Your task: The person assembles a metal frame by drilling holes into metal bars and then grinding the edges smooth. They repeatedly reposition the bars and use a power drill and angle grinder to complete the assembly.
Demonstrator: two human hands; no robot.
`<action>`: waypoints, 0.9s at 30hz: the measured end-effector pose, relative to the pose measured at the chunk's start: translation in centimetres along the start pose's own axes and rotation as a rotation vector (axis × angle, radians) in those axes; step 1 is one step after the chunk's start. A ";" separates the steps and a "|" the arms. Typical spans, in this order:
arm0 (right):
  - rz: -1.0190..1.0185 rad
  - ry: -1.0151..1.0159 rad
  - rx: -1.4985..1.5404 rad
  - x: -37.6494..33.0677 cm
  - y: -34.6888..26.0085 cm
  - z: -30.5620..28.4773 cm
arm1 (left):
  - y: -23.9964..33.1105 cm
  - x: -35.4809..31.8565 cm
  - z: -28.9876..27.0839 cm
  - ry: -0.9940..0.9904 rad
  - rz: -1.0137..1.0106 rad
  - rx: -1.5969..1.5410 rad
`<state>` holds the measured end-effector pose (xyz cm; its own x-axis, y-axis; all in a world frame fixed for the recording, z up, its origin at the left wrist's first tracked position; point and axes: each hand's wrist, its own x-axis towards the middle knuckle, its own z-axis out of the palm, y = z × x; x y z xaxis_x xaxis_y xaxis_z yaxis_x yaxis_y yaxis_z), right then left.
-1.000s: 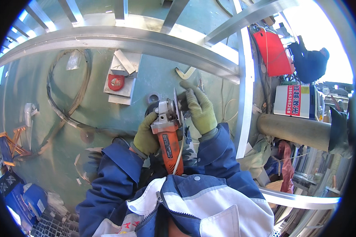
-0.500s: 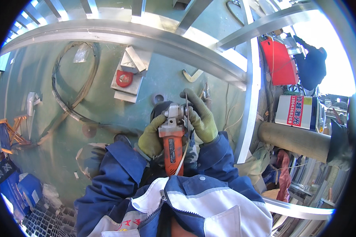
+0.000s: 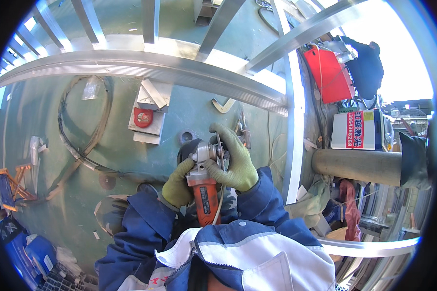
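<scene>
Two gloved hands on orange angle grinder point(image 3: 205, 186), held low centre over green floor point(image 3: 58, 203). Left hand point(image 3: 178, 183) grip closed round its body; right hand point(image 3: 235, 157) grip closed over the head by the disc. Aluminium frame point(image 3: 145, 68) above, black cable point(image 3: 85, 145) left.

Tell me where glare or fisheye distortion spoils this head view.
Head view: sky at upper right is blown out white; sun glares off the metal rail, which bows with the fisheye; corners are black; both gloved hands, left and right, and the orange grinder are evenly lit and sharp.
</scene>
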<state>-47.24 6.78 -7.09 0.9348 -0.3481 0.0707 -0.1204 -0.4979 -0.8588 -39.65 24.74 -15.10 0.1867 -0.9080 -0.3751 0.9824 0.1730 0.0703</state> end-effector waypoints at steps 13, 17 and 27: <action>0.320 0.104 0.336 -0.4 -0.2 1.2 | -0.6 1.1 1.0 0.097 0.130 0.185; 0.676 0.240 0.574 -2.9 -3.2 1.4 | -0.1 0.3 2.4 0.142 0.001 -0.078; 0.696 -0.345 -0.290 -6.9 -17.0 -4.0 | -4.5 -7.3 14.6 0.569 0.211 -0.157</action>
<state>-52.93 14.47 9.09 0.6592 -0.4123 -0.6289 -0.7465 -0.4601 -0.4808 -45.39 25.05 0.81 0.3042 -0.5103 -0.8044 0.9047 0.4191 0.0762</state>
